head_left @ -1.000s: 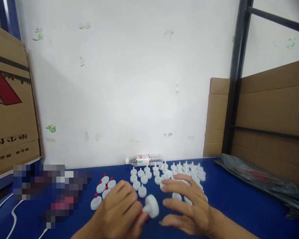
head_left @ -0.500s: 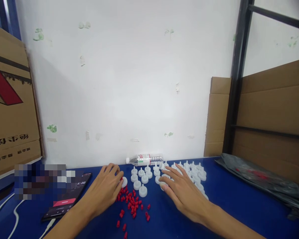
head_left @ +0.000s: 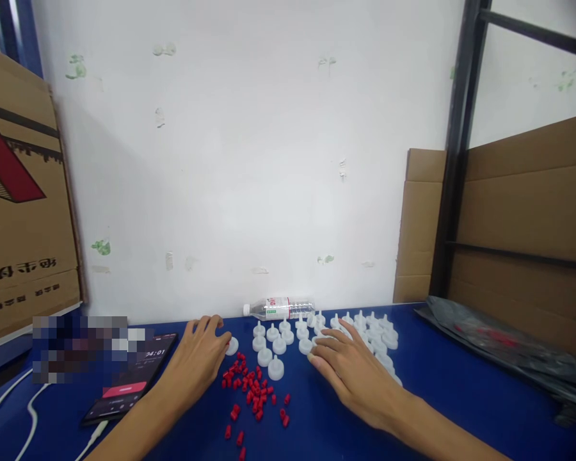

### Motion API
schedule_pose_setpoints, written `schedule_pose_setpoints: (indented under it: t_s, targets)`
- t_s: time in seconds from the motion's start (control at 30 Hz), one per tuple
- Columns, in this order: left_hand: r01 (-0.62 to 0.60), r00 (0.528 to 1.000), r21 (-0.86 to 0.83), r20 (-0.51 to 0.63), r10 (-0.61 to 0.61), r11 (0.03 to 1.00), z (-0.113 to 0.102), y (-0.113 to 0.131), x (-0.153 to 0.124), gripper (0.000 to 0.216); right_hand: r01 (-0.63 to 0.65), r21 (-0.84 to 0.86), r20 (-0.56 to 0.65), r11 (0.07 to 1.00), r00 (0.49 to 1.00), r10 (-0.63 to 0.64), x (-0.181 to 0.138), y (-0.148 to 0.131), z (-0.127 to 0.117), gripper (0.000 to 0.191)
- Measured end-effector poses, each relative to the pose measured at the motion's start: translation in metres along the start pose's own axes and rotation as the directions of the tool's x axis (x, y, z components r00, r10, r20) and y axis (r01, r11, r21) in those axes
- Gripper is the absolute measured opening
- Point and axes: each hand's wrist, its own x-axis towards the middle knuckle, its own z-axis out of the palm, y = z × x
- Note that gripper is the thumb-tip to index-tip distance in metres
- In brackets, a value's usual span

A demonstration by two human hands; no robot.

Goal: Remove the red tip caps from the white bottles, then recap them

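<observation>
My left hand (head_left: 202, 355) is closed at the left of the pile, its fingertips on a white spout cap (head_left: 232, 346). A bit of red shows between those fingers and the cap. My right hand (head_left: 348, 368) reaches over the group of white spout caps (head_left: 388, 336). Its thumb and index finger come together at the group's left side; what they pinch is mostly hidden, a white spout cap by its look half a second ago. Several small red tip caps (head_left: 254, 390) lie scattered between the hands. One white spout cap (head_left: 276, 368) stands spout up in front.
A clear plastic bottle (head_left: 281, 308) lies along the wall behind the caps. At the left are a phone (head_left: 132, 381) with a cable and a large carton (head_left: 24, 205). A grey plastic bag (head_left: 504, 342) lies at the right, by a dark metal frame (head_left: 454, 160).
My left hand has shifted slightly left with the white cap, away from the red tip caps. My right hand has barely moved; the white cap under its thumb shows less now.
</observation>
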Motion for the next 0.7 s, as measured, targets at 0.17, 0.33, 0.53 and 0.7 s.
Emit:
schedule_pose_setpoints:
  t_s: [0.17,0.33,0.53,0.7]
  targets:
    - [-0.008,0.998,0.016,0.063,0.007,1.0,-0.002,0.004,-0.001,0.035,-0.012,-0.034,0.001,0.999,1.0,0.012,-0.001,0.003,0.004,0.04]
    - [-0.029,0.998,0.028,0.05,0.028,0.999,0.002,0.007,-0.002,0.042,0.019,-0.047,0.023,0.999,1.0,-0.018,-0.002,0.005,0.007,0.04]
    - [-0.067,0.996,0.022,0.055,0.065,0.998,0.009,0.008,-0.005,0.06,0.049,-0.052,0.029,0.997,0.998,-0.047,-0.002,0.005,0.008,0.037]
    - [-0.104,0.991,-0.049,0.081,0.108,0.993,0.002,0.009,-0.005,0.065,0.011,-0.05,0.007,0.999,1.0,-0.011,-0.002,0.005,0.009,0.035]
